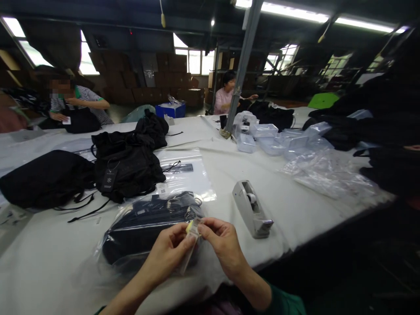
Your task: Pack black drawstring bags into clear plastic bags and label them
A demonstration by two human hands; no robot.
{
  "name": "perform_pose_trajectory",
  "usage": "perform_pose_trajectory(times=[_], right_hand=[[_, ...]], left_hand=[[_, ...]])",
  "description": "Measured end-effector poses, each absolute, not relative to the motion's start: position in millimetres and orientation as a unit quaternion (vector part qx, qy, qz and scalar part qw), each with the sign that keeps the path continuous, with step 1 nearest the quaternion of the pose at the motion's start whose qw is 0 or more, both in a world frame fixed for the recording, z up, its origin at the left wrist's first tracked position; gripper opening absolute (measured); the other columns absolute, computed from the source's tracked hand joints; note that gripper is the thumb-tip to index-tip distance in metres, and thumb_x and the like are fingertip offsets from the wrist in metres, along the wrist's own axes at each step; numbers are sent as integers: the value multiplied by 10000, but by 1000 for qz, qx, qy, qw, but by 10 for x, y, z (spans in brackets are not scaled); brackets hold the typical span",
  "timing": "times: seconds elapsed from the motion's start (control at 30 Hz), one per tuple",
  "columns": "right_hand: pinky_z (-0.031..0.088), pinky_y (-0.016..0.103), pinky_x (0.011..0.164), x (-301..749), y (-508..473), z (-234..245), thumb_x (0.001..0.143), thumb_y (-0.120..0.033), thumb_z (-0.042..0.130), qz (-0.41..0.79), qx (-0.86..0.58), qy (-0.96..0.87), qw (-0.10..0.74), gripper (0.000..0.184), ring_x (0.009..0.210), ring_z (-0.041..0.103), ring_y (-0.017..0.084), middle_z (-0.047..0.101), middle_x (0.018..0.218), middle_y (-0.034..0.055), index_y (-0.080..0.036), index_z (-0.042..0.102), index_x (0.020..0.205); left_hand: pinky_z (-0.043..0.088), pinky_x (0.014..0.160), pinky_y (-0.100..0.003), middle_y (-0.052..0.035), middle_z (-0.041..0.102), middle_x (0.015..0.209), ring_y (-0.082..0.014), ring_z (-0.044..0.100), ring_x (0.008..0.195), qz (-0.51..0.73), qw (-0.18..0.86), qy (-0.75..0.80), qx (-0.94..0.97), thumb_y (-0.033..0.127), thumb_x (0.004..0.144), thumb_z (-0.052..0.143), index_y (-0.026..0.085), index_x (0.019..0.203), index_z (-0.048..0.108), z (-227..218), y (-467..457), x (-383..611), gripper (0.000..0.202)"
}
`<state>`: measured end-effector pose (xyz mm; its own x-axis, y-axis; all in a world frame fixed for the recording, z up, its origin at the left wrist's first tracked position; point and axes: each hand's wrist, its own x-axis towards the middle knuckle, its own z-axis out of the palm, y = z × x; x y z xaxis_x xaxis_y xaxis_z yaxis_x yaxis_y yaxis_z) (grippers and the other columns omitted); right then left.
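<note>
1. Your left hand (169, 251) pinches a pale strip (187, 256) between thumb and fingers; the fingertips behind it are hidden.
2. Your right hand (225, 243) grips the same strip near its upper end, thumb and bent fingers closed on it. The print on it is too blurred to read.
3. A small yellow piece (189, 226) shows at your left fingertips; most of it is covered, so you cannot tell its shape.
4. The strip is above the near edge of a clear plastic bag (131, 218) on the white table (223, 175). Your hands cover part of that bag, and glare blurs the dark contents inside; whether the strip touches the plastic is unclear.
5. To the right of your hands stands a grey tape dispenser (247, 212), apart from them.
6. Beyond the bag, a black drawstring bag (131, 170) bears a hanging tag (109, 179), its small lettering illegible. It partly covers a flat clear sleeve (205, 175).
7. Farther right, clear plastic boxes (271, 142) overlap crumpled film (331, 175), so their number is hard to count.
8. Your green right cuff (285, 302) is cut off by the bottom edge.
</note>
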<state>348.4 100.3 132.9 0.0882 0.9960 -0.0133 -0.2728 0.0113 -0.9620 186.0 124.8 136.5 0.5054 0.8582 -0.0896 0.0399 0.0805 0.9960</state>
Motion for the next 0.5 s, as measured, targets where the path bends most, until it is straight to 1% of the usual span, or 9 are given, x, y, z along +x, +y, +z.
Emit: perform_pose_trajectory(times=[0.07, 0.1, 0.13, 0.23, 0.27, 0.33, 0.4, 0.5], right_hand=[[497, 269, 712, 3541, 1064, 1336, 741, -317, 784, 532, -444, -395, 603, 172, 707, 603, 156, 699, 765, 16, -167, 749, 815], [493, 269, 703, 3579, 1098, 1345, 743, -320, 782, 526, -439, -387, 617, 174, 699, 595, 153, 695, 764, 17, -166, 745, 814], [488, 267, 693, 3627, 1135, 1360, 745, -326, 779, 514, -433, -376, 638, 179, 691, 587, 149, 690, 764, 18, -166, 741, 816], [457, 242, 668, 3843, 1256, 1457, 737, -338, 775, 458, -424, -317, 714, 191, 665, 546, 125, 669, 739, 8, -171, 739, 821], [444, 232, 665, 3934, 1295, 1503, 729, -336, 774, 454, -428, -300, 722, 191, 664, 535, 118, 661, 728, 7, -168, 741, 813], [423, 222, 661, 4117, 1365, 1602, 713, -332, 768, 486, -440, -280, 701, 193, 677, 531, 113, 656, 727, 17, -154, 744, 784], [412, 226, 657, 4276, 1422, 1686, 705, -336, 755, 520, -458, -279, 665, 205, 677, 536, 116, 657, 723, 30, -143, 744, 773], [400, 238, 646, 4437, 1497, 1751, 699, -336, 732, 505, -493, -306, 638, 206, 631, 518, 113, 642, 664, 34, -133, 735, 734]], left_hand=[[344, 493, -188, -34, 663, 698, -86, 496, 520, 298, 661, 396, 564, 495, 824, 656, 124, 898, 678, 1427, 1325, 1932, 379], [297, 451, -180, -27, 646, 644, -65, 445, 462, 282, 677, 405, 546, 511, 809, 663, 115, 830, 671, 1461, 1372, 1968, 396], [267, 426, -175, -24, 635, 610, -54, 416, 430, 264, 695, 414, 525, 516, 787, 681, 113, 770, 656, 1496, 1426, 2003, 404], [255, 389, -166, -15, 606, 550, -55, 419, 392, 211, 731, 445, 472, 526, 701, 738, 124, 667, 605, 1604, 1672, 2125, 425], [251, 376, -167, -12, 597, 535, -57, 415, 378, 202, 728, 452, 474, 537, 680, 742, 127, 656, 597, 1639, 1792, 2183, 436], [252, 365, -172, -10, 586, 522, -59, 405, 362, 214, 696, 454, 513, 554, 681, 721, 129, 656, 595, 1699, 2087, 2349, 444], [280, 377, -178, -8, 582, 531, -65, 418, 371, 254, 652, 450, 555, 524, 720, 683, 133, 675, 590, 1726, 2427, 2602, 404], [328, 416, -184, 0, 570, 556, -74, 452, 402, 290, 612, 467, 569, 444, 799, 599, 135, 776, 581, 1665, 2901, 3102, 310]])
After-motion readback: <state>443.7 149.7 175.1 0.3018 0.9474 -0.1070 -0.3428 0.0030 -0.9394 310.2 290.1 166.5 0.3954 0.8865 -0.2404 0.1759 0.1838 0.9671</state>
